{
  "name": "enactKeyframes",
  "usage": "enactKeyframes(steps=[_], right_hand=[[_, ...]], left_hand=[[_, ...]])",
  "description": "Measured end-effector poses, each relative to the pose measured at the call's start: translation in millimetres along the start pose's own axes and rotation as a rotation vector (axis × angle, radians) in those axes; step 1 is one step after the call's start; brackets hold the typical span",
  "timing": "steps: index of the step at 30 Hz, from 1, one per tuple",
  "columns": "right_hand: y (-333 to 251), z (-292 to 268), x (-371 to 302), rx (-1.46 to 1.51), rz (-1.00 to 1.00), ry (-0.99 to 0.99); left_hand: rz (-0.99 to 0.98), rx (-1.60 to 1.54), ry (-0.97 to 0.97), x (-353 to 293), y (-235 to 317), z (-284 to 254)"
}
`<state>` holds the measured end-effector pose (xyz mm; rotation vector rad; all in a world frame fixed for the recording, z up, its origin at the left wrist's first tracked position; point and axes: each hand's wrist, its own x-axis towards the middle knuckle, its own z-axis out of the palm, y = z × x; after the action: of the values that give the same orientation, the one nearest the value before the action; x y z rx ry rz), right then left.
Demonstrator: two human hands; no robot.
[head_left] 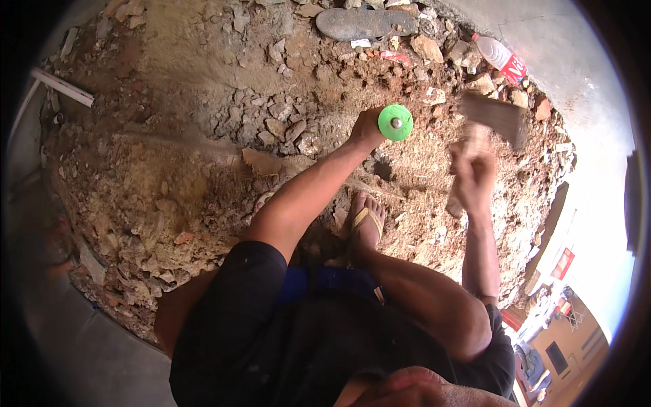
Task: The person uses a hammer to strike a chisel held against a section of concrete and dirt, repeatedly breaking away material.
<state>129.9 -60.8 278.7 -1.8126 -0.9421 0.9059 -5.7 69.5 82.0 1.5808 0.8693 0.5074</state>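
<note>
My left hand (367,129) is wrapped round a chisel (395,123) seen from its top end. A round green guard with a metal striking head in its middle faces up and hides the shaft and tip. To the right, my right hand (472,180) grips the handle of a hammer (494,117), whose blocky head is raised and smeared by motion. The hammer head is apart from the chisel, to its right. Beneath both hands lies broken, rubble-strewn ground (420,169).
My sandalled foot (366,220) stands just below the chisel. An old shoe sole (366,24) lies among stones at the far side. A plastic bottle with a red label (500,57) rests by the wall at far right. At the left is a white strip (64,87).
</note>
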Motion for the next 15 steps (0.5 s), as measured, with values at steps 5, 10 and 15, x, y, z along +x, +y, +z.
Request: enactKeyframes(steps=[5,10,15], right_hand=[[-73.0,-1.1,-0.1,0.157,-0.754,0.429],[46.7,46.4,9.6,-0.770,0.472,-0.373],[-15.5,25.4,-2.7,-0.014,-0.134,-0.064]], left_hand=[[0.116,0.144,0.054,-1.2,-13.6,-1.1],[0.058,0.193,-0.082,5.3,2.3,-2.1],[0.131,0.048,0.040,3.0,-21.8,-3.2]])
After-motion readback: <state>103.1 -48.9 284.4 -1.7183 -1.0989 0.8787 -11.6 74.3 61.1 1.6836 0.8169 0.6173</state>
